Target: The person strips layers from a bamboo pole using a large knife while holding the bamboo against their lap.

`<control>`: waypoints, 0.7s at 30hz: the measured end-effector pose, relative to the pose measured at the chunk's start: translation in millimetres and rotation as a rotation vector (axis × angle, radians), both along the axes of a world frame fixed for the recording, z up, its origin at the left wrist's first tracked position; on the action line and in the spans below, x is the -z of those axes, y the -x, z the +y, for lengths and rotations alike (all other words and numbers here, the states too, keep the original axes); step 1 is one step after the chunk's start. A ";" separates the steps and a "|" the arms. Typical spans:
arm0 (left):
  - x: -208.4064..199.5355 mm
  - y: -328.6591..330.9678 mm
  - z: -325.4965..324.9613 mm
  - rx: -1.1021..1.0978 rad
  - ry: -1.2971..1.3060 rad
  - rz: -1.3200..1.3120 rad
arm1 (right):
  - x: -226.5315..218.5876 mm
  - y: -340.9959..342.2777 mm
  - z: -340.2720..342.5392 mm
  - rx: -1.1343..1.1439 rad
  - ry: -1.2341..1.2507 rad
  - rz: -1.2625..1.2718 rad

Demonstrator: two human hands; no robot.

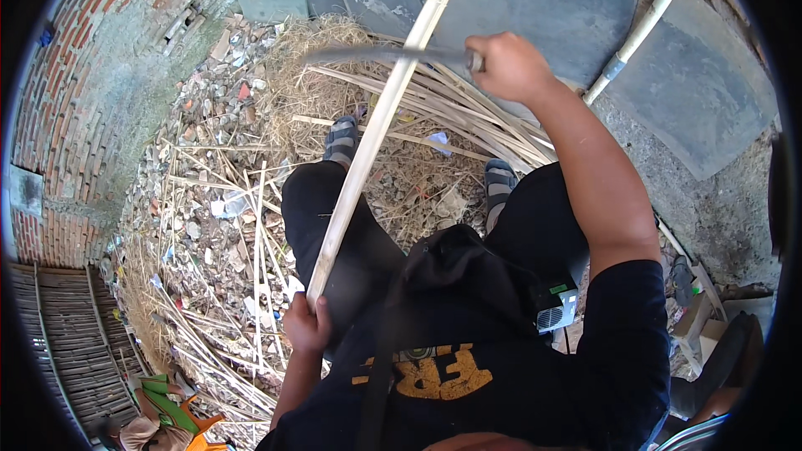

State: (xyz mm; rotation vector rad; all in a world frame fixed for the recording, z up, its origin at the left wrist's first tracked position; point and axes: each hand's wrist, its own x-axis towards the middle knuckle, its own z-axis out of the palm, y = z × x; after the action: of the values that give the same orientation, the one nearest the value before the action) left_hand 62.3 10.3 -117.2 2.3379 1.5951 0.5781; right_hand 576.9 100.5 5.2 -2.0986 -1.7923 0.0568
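Observation:
My left hand (307, 325) is closed around the near end of a long, pale bamboo strip (368, 149), which slants up and away over my left thigh. In my right hand (512, 67) is the handle of a machete (359, 54). Its blade points left and crosses the strip near the far end, slightly blurred. Whether the edge has bitten into the strip I cannot tell. At the strip's far tip a narrow split line shows.
Split bamboo strips (476, 113) lie bundled past my feet, and more strips (261, 259) are strewn at left over rubble and shavings. A brick wall (75, 75) stands left, a pale pipe (647, 21) at right. Another person (154, 418) is at the lower left.

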 end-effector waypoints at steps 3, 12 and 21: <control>1.2 2.4 4.5 0.024 -0.022 -0.027 | -4.7 1.3 -1.3 -0.103 0.048 -0.118; -1.7 -4.2 3.7 0.023 -0.046 0.059 | 21.4 -34.4 7.7 0.088 -0.100 0.105; 12.6 9.2 13.8 0.083 -0.045 0.058 | 26.1 -38.5 3.2 0.037 -0.114 0.072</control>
State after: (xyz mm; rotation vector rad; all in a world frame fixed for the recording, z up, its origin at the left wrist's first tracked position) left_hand 53.1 24.0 -129.8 2.4623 1.5157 0.5381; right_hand 615.4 103.7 -20.9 -2.0231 -1.6744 0.0201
